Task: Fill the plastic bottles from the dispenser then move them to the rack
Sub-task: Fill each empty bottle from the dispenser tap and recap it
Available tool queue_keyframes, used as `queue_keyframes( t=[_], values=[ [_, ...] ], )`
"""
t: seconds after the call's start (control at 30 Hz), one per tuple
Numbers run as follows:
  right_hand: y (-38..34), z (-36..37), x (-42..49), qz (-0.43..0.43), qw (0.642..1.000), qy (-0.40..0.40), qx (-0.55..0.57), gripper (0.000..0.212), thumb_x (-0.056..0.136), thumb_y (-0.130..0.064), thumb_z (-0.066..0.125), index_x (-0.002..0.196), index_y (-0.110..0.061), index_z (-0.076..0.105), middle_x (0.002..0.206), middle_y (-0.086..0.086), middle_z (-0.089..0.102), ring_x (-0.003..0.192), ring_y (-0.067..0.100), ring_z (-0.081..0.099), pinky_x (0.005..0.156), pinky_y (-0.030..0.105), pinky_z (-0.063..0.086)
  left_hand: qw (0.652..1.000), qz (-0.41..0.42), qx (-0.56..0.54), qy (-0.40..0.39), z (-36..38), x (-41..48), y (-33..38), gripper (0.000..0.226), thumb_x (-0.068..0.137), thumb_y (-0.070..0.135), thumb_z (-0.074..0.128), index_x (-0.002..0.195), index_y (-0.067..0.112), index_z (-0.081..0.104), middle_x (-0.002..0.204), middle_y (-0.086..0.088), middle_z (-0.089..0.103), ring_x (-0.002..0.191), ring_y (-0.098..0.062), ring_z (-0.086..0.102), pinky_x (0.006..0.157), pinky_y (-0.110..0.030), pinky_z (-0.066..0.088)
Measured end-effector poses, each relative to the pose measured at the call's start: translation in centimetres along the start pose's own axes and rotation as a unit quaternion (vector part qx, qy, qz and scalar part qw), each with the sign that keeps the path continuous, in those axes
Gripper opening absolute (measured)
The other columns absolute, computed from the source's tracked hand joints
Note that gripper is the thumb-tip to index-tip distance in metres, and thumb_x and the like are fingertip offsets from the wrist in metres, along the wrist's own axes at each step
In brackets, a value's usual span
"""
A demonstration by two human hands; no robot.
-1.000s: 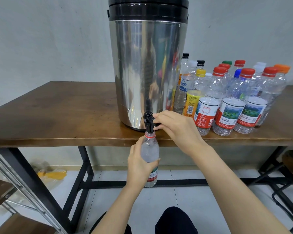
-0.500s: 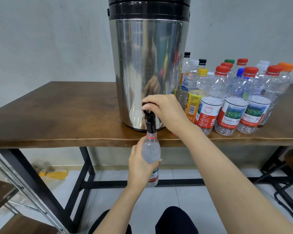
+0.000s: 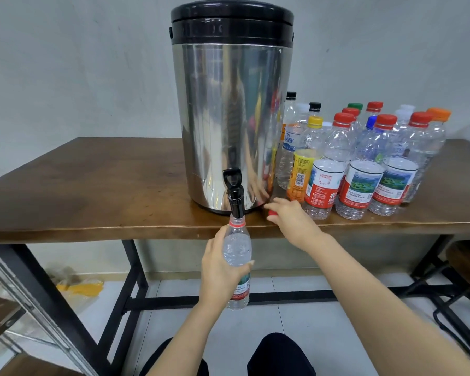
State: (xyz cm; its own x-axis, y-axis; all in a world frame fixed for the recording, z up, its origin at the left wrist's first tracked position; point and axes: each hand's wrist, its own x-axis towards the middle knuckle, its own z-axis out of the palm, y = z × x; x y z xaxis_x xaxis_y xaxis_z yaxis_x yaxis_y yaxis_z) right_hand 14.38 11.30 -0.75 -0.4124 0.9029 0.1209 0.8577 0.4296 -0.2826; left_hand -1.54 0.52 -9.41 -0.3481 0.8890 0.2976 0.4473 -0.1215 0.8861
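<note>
Bottle (image 3: 236, 248) under tap (image 3: 233, 185); right hand (image 3: 291, 217) withdrawn.

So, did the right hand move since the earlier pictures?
Yes. The right hand left the tap and went down and right, to the table's front edge beside the dispenser.

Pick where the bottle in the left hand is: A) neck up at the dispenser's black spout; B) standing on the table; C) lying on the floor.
A: the left hand grips the bottle upright, its neck right under the black spout.
</note>
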Motion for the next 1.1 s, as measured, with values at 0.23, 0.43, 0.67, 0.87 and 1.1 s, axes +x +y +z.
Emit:
queue_keyframes(
  t=[0.23,0.43,0.67,0.87,1.1],
  values=[
    [-0.4,0.7,-1.5,-0.019,0.995,0.059,0.081,0.033,0.096,-0.015,0.060,0.129,-0.018,0.062,0.127,0.005,0.060,0.117,0.020,0.048,0.097,0.029,0.038,1.000,-0.008,0.005,0.010,-1.0,-1.6,-0.7,0.089,0.063,0.017,0.090,0.130,0.048,0.039,0.111,0.021,0.049,0.101,-0.001,0.052,0.085,-0.018,0.039],
    [-4.3,-2.1,-5.2,-0.149,0.926,0.189,0.292,0.033,0.091,-0.010,0.066,0.122,-0.020,0.064,0.120,-0.007,0.062,0.115,0.011,0.055,0.100,0.018,0.043,0.999,0.017,0.011,0.040,-3.5,-2.6,-0.2,0.091,0.062,0.017,0.089,0.119,0.062,0.035,0.112,0.023,0.050,0.105,0.011,0.050,0.085,-0.019,0.042],
    [-10.8,-6.3,-5.5,-0.272,0.937,0.007,0.217,0.033,0.091,-0.005,0.065,0.122,-0.017,0.068,0.119,-0.007,0.064,0.107,-0.002,0.055,0.092,0.008,0.041,0.997,0.055,0.033,0.052,-6.9,-3.0,1.6,0.090,0.064,0.021,0.088,0.124,0.062,0.035,0.113,0.025,0.049,0.106,0.016,0.048,0.083,-0.019,0.043],
    [-12.8,-5.9,-4.6,-0.288,0.936,-0.033,0.198,0.031,0.092,-0.001,0.063,0.121,-0.011,0.068,0.116,-0.007,0.063,0.108,0.000,0.053,0.091,0.002,0.037,0.995,0.070,0.037,0.064,-8.6,-3.6,2.0,0.089,0.063,0.023,0.089,0.125,0.060,0.036,0.112,0.025,0.049,0.107,0.016,0.047,0.081,-0.014,0.041],
    [-14.6,-5.3,-3.7,-0.284,0.948,-0.037,0.141,0.029,0.088,-0.027,0.072,0.114,-0.014,0.071,0.107,-0.002,0.066,0.099,0.011,0.058,0.091,0.025,0.048,0.994,0.070,0.041,0.074,-10.2,-3.8,1.7,0.089,0.064,0.023,0.088,0.129,0.058,0.038,0.112,0.021,0.050,0.109,0.009,0.049,0.083,-0.018,0.045]
  ],
)
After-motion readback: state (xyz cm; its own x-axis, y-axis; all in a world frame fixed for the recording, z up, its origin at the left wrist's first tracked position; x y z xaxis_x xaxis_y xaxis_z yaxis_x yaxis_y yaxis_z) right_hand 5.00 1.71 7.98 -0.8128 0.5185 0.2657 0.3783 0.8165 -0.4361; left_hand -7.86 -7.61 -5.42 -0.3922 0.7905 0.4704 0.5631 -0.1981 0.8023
